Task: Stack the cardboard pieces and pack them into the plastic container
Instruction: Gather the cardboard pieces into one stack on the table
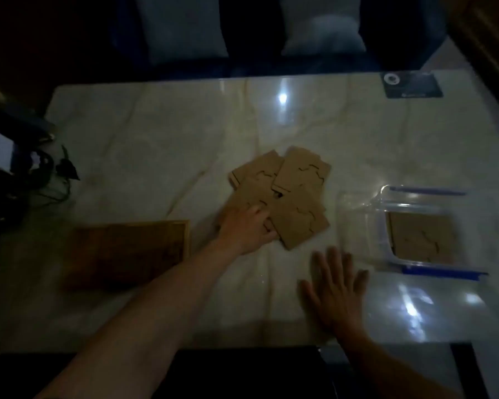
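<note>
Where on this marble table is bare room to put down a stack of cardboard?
Bare marble table lies beyond the brown cardboard pieces, also between the wooden tray and left hand. Crowded: between the pieces, the right hand and the clear plastic container.

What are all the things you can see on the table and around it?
cardboard pieces: several, brown, overlapping in a loose pile mid-table
plastic container: one, clear with blue edges, right side of the table
cardboard in container: at least one, brown, lying flat inside
wooden board: one, brown, left near side of the table
dark card: one, black, far right corner
table: one, pale marbled, glossy
cushions: two, grey, behind the table
dark gear with cables: black, left edge, unclear what it is
left hand: on the pile, fingers curled on a piece
right hand: flat, open, beside the container
</note>
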Tool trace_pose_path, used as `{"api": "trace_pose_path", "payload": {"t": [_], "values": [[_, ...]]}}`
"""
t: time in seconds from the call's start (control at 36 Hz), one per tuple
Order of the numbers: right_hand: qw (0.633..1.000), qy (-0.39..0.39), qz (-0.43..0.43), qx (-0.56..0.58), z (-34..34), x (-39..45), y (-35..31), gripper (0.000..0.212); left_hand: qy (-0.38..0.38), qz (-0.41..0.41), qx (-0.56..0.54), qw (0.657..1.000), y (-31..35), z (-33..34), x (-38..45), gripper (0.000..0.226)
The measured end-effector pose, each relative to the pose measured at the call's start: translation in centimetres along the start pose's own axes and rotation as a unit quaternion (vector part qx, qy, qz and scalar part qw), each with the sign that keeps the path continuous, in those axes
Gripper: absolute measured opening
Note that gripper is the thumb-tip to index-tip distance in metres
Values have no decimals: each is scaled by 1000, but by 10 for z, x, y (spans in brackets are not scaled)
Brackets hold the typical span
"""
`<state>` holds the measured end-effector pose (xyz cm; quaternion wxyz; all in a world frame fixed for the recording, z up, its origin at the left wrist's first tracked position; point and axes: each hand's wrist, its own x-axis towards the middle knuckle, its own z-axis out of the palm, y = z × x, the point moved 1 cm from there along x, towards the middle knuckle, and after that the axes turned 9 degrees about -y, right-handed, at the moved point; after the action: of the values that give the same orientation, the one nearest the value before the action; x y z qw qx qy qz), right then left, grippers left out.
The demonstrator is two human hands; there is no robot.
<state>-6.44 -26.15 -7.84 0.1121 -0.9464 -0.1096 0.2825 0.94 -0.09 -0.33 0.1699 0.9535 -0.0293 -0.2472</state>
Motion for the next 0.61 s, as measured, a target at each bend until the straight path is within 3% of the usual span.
{"api": "trace_pose_path", "payload": {"t": [0.19,0.39,0.61], "values": [[999,0,31,-26,-4,-2,-2,74,24,-58,17,998,16,5,37,73],[999,-4,47,-21,-3,0,-2,72,87,-85,32,992,21,17,54,59],[998,-4,56,-24,-2,2,-2,70,120,-118,-148,975,26,18,59,42]]}}
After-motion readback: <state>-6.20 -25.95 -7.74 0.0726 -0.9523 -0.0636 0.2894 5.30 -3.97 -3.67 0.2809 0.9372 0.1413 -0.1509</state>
